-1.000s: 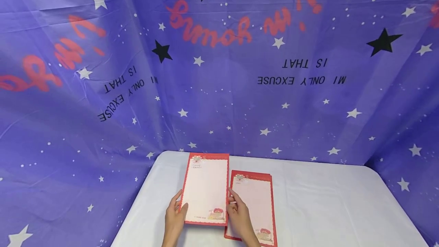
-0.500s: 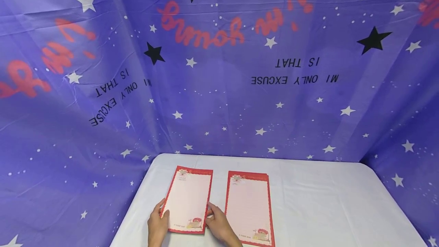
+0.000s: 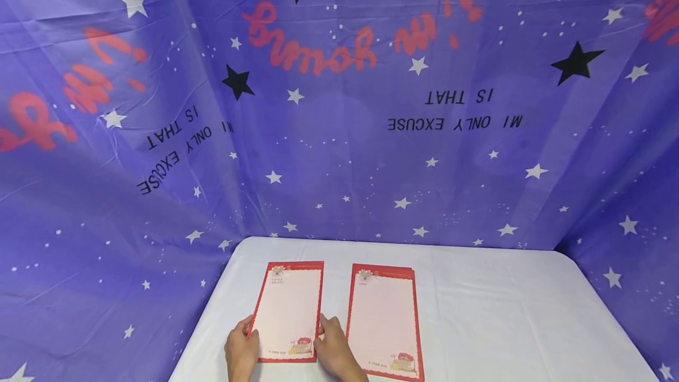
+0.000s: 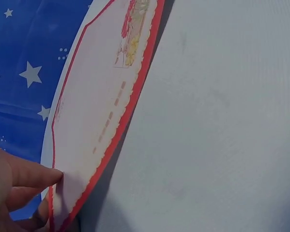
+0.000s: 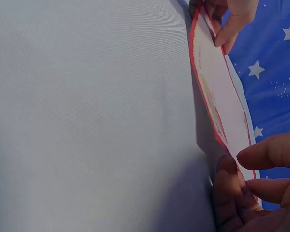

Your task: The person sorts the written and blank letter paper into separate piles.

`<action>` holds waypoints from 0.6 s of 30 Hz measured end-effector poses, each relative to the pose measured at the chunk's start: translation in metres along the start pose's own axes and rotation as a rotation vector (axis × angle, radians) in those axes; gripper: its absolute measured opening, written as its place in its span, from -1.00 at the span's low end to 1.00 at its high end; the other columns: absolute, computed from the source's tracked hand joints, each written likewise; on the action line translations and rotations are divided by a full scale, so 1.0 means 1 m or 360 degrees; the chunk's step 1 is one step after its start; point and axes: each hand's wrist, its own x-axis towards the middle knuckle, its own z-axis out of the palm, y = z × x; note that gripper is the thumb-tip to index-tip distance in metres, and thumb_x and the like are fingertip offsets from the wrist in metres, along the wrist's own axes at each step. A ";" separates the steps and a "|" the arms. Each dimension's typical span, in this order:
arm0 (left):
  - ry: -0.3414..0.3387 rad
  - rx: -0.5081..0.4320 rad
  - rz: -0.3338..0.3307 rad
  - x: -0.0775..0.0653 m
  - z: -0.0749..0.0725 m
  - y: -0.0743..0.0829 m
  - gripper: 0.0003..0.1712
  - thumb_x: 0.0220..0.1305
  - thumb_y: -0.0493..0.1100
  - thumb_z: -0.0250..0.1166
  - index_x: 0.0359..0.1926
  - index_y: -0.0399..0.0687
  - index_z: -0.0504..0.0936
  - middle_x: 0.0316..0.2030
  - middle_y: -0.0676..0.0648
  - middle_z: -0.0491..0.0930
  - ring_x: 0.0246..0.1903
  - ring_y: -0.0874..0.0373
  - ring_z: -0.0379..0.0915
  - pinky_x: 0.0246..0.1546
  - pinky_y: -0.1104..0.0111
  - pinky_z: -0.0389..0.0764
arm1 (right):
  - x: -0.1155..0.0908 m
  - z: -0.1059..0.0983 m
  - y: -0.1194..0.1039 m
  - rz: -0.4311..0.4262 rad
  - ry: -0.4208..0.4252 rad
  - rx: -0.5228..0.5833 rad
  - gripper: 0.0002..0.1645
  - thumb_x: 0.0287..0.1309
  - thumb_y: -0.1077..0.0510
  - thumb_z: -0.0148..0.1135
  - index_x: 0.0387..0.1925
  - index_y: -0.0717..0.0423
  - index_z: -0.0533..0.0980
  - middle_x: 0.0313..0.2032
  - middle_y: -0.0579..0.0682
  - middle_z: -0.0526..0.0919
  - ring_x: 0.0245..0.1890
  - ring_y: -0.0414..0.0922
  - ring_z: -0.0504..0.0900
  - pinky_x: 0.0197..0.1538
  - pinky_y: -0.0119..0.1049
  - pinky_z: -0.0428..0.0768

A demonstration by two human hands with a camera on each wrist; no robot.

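Observation:
Low over the left part of the table, my two hands hold a red-bordered sheet of writing paper (image 3: 289, 311) with a flower print at one corner and a small picture at the opposite one. My left hand (image 3: 242, 349) pinches its left edge near the bottom, thumb on top, as the left wrist view shows with the thumb and fingers (image 4: 33, 176). At the right edge, my right hand (image 3: 335, 348) grips the paper between thumb and fingers. In the right wrist view the sheet (image 5: 215, 82) bows slightly, its near edge raised above a shadow.
To the right lies a matching pile of red-bordered paper (image 3: 384, 323), its top corner showing another sheet underneath. A white cloth covers the table (image 3: 504, 317). Purple star-printed curtains (image 3: 339, 152) stand behind and on both sides.
Both hands have carried the held sheet left and toward me, off its overlap with the pile, and down closer to the table. It has straightened slightly in the last half second.

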 end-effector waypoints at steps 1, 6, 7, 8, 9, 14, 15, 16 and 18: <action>0.0002 0.0009 0.0006 0.001 0.001 0.000 -0.54 0.17 -0.42 0.24 0.12 -0.52 0.61 -0.24 -0.39 0.71 -0.16 -0.39 0.59 -0.14 -0.14 0.51 | 0.001 -0.002 0.000 0.0000 0.0002 -0.0007 -0.28 0.13 0.37 0.24 0.31 0.66 0.34 -0.25 -0.08 0.33 -0.38 -0.31 0.26 -0.18 -0.31 0.45; 0.0023 0.0106 -0.0067 0.003 0.006 0.007 -0.54 0.16 -0.36 0.26 0.10 -0.48 0.63 -0.10 -0.54 0.56 0.02 -0.51 0.44 -0.02 -0.26 0.43 | 0.002 -0.015 -0.001 -0.0023 0.0002 0.0023 -0.33 0.16 0.38 0.23 0.27 0.66 0.38 -0.23 -0.05 0.37 -0.39 -0.32 0.26 -0.25 -0.35 0.42; 0.0032 0.0140 -0.0093 0.002 0.007 0.009 -0.53 0.15 -0.34 0.28 0.10 -0.48 0.62 -0.05 -0.59 0.50 0.06 -0.55 0.38 0.00 -0.31 0.39 | 0.002 -0.019 -0.002 -0.0021 0.0018 0.0042 -0.35 0.15 0.38 0.24 0.26 0.64 0.40 -0.22 -0.04 0.39 -0.38 -0.32 0.27 -0.23 -0.36 0.42; 0.0047 0.0174 -0.0119 0.002 0.009 0.011 -0.52 0.15 -0.32 0.29 0.11 -0.48 0.60 -0.02 -0.63 0.44 0.09 -0.58 0.31 0.01 -0.35 0.34 | 0.001 -0.024 -0.003 -0.0017 0.0043 0.0069 -0.37 0.14 0.38 0.23 0.25 0.62 0.42 -0.21 -0.03 0.40 -0.36 -0.32 0.29 -0.23 -0.37 0.42; 0.0065 0.0206 -0.0137 0.001 0.012 0.014 -0.50 0.15 -0.30 0.31 0.11 -0.48 0.59 0.01 -0.64 0.39 0.09 -0.58 0.28 0.01 -0.37 0.31 | 0.001 -0.031 -0.003 -0.0006 0.0079 0.0103 -0.39 0.14 0.39 0.22 0.23 0.59 0.45 -0.19 -0.01 0.42 -0.35 -0.31 0.31 -0.23 -0.39 0.43; 0.0129 0.0255 -0.0100 -0.006 0.030 0.031 -0.49 0.17 -0.27 0.37 0.11 -0.48 0.55 0.04 -0.62 0.36 0.10 -0.55 0.26 0.00 -0.35 0.28 | -0.003 -0.075 -0.001 0.0076 0.0518 0.0132 -0.61 0.13 0.45 0.18 0.03 0.44 0.62 -0.21 0.06 0.52 -0.28 -0.21 0.44 -0.20 -0.35 0.49; 0.0126 0.0242 -0.0068 -0.008 0.035 0.037 -0.50 0.18 -0.26 0.37 0.11 -0.48 0.56 0.04 -0.60 0.37 0.10 -0.53 0.28 0.01 -0.33 0.30 | -0.004 -0.085 0.000 0.0107 0.0622 0.0079 -0.64 0.14 0.46 0.19 -0.01 0.44 0.64 -0.20 0.10 0.53 -0.26 -0.15 0.47 -0.17 -0.30 0.50; 0.0123 0.0222 -0.0037 -0.010 0.041 0.042 -0.51 0.18 -0.26 0.38 0.10 -0.47 0.57 0.04 -0.59 0.39 0.09 -0.52 0.29 0.00 -0.31 0.32 | -0.006 -0.096 0.003 0.0150 0.0719 0.0003 -0.67 0.14 0.45 0.21 -0.03 0.44 0.64 -0.19 0.14 0.54 -0.23 -0.07 0.50 -0.14 -0.22 0.53; 0.0107 0.0190 0.0034 -0.016 0.052 0.054 -0.53 0.18 -0.26 0.40 0.07 -0.46 0.60 0.01 -0.55 0.43 0.07 -0.49 0.32 -0.01 -0.27 0.34 | -0.012 -0.115 0.007 0.0297 0.0850 -0.0157 -0.66 0.16 0.40 0.24 -0.01 0.45 0.64 -0.12 0.26 0.52 -0.13 0.12 0.51 -0.07 -0.01 0.53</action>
